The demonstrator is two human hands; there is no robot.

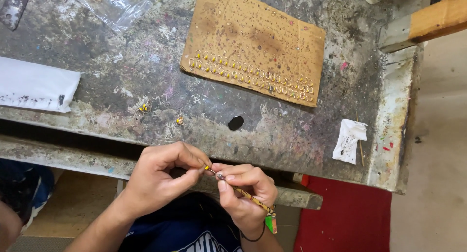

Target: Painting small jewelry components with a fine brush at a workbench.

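Pinching a tiny yellow bead piece (206,168) between thumb and forefinger: left hand (158,176), fingers curled narrow around it, just below the front edge of the worn workbench (146,62). Gripping a thin patterned stick tool (245,194) pencil-fashion: right hand (245,193), fingers closed tight on the shaft, tip touching or nearly touching the yellow piece; cannot tell which. Both hands close together, fingertips almost meeting, held over the lap rather than over the bench top. Around the right wrist, a dark band.

Lying farther back on the bench, a brown cardboard sheet (258,33), pierced with many small holes, carrying 2 rows of small wire loops (250,77) along its near edge, the left ones tipped with yellow. Between the cardboard and the hands, 2 loose yellow-tipped loops (144,107) resting apart on the stained surface, plus a small black oval spot (236,122). At the left, a white folded cloth (36,85); at the top left, a clear plastic bag (114,4). Near the right edge, a crumpled white scrap (350,139) just beside a thin wooden stick (359,140). Below the bench on the right, a red surface (350,218).
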